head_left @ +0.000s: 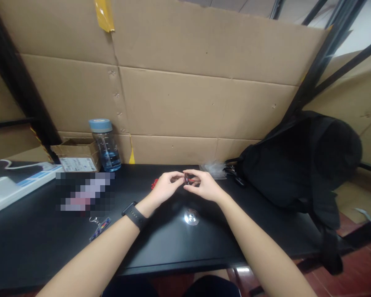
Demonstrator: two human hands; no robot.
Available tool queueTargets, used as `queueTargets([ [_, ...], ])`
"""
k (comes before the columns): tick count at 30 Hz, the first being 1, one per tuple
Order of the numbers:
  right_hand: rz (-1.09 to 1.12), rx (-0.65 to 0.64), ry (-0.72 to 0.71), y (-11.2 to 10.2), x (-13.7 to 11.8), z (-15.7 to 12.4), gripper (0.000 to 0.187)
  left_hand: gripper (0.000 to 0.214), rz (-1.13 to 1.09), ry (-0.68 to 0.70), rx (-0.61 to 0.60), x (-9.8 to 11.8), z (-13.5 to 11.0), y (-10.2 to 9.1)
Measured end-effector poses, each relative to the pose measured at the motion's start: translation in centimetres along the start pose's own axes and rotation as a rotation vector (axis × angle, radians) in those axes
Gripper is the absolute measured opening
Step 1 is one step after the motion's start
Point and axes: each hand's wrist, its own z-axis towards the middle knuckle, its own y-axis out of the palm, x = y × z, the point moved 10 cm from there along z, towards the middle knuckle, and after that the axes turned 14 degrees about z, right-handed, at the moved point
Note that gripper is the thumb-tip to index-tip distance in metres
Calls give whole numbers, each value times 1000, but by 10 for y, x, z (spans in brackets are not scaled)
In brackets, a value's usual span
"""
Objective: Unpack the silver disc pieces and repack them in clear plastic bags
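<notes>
My right hand (pixel 204 185) pinches a small dark reddish-brown, glossy round piece (pixel 186 179) between thumb and fingers, above the black table. A bit of red shows beside it, between the fingers. From the other side, my left hand (pixel 167 186) is closed, with its thumb and fingertips meeting at the piece's left edge. Just behind the left hand lies a bunch of red, bead-like or knotted material (pixel 154 183), partly covered by it. On the table below the hands is a shiny round metal disc (pixel 192 217). A dark watch is on my left wrist.
A water bottle (pixel 106 146) and an open cardboard box (pixel 77 154) stand at the back left. Nearer are a white power strip (pixel 21 187) and a keychain (pixel 100 229). Clear plastic bags (pixel 214 169) and a black backpack (pixel 297 161) lie right. Cardboard (pixel 173 103) walls the back.
</notes>
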Motion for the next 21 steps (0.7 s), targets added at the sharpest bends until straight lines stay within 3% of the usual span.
queueTargets([
  [8,45,-110,-29,9,-8,-2,53,15,-124,-69,-77,-15,-3,15],
  [14,87,-158,-40,15,-14,-3,52,17,-260,-103,-57,-18,-2,10],
  [17,55,-99,-57,10,-13,-1,48,15,-131,-103,1,-23,4,-6],
  [21,-76,6,-24,-17,-2,1,48,26,346,-91,105,-29,10,-52],
])
